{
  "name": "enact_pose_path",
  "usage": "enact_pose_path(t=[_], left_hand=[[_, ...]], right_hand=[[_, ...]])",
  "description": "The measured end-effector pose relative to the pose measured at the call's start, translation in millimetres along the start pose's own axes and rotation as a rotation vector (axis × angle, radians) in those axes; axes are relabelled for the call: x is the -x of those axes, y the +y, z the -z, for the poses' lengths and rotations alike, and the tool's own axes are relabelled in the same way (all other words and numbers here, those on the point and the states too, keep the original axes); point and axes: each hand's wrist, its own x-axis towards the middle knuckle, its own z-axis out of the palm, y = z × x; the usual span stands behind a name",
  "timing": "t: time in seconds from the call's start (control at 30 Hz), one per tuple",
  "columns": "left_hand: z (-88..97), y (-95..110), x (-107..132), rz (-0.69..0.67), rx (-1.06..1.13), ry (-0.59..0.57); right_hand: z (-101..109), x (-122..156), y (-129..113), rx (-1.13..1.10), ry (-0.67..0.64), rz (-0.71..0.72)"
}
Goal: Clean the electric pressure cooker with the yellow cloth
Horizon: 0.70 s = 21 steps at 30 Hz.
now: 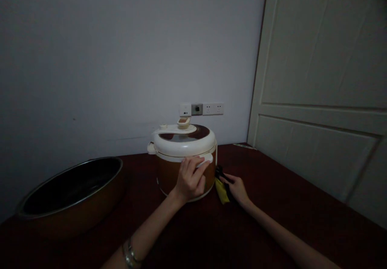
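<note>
An electric pressure cooker with a brown body and a white-rimmed lid stands upright on the dark red table. My left hand, with a bracelet at the wrist, has its fingers closed on the white side handle at the cooker's front right. Beside the cooker's right side, my right hand is closed around a dark thing that looks like a black cord. A yellow cloth-like piece hangs below those fingers, close against the cooker. Dim light hides the cord's ends.
A large brown pot with a dark inside and metal rim stands at the left of the table. Wall sockets sit behind the cooker. A white panelled door borders the right side, and a thin strip lies near the back corner.
</note>
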Motion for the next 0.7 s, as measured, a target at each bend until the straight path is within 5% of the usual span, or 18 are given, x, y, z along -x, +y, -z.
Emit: enact_pose_path(t=[0.27,0.43,0.6,0.7], left_hand=[[10.3,18,-20,0.288,0.180,0.043],[32.2,14,-51,0.420,0.264,0.060],[55.2,-40,-111,0.276,0.162,-0.042],[51.0,-89,-138,0.165,0.127,-0.340]], right_hand=[[6,7,-16,-0.129,-0.023,-0.198],[7,7,-15,-0.138,-0.018,-0.247],[6,9,-24,-0.123,-0.022,-0.286],[6,10,-32,-0.110,-0.014,-0.297]])
